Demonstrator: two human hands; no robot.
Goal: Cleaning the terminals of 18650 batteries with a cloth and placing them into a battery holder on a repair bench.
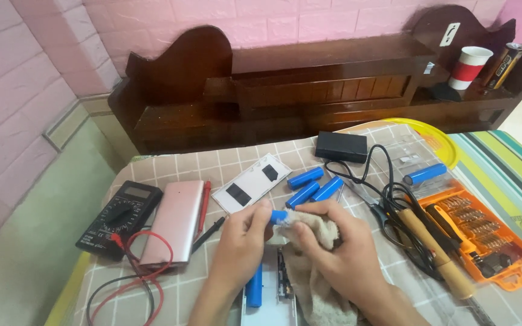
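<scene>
While the left hand (244, 234) pinches a blue battery cell (278, 217) near the surface's front edge, the right hand (333, 244), clamped on a beige cloth (315, 238), wipes its tip. It looks like mid-cleaning; turning the cell seems due next.

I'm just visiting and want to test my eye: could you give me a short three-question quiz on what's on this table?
1. True or false: the left hand holds a blue cylindrical cell by one end.
2. What does the right hand press against that cell? A) a beige cloth B) a screwdriver C) a red probe
3. How many loose blue cells lie together just beyond the hands, near the white panel?

Key
1. True.
2. A: the cloth is bunched in the right hand at the cell's tip.
3. Three; a fourth lies apart, above the orange bit case.
</scene>
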